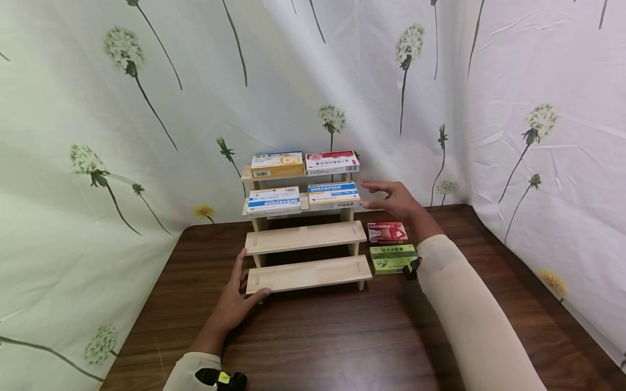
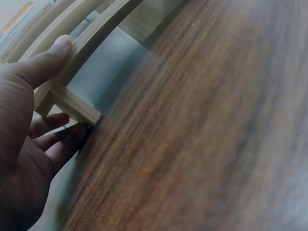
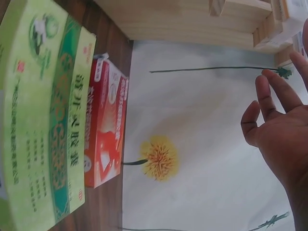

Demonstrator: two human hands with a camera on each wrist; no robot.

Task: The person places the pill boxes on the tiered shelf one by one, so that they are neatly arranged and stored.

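A stepped wooden rack has four tiers. My left hand grips the left end of its lowest tier; in the left wrist view the thumb of that hand lies on the board's edge, the fingers beside the leg. On the upper middle tier lie a white-and-blue box and, to its right, a blue, white and orange box. My right hand is at that second box's right end, fingers apart and slightly bent; whether they touch it I cannot tell. The top tier holds a yellow-and-white box and a red-and-white box.
Right of the rack, a red box and a green box lie on the dark wooden table, the red one behind the green. A white cloth with printed flowers hangs behind the table and along its sides.
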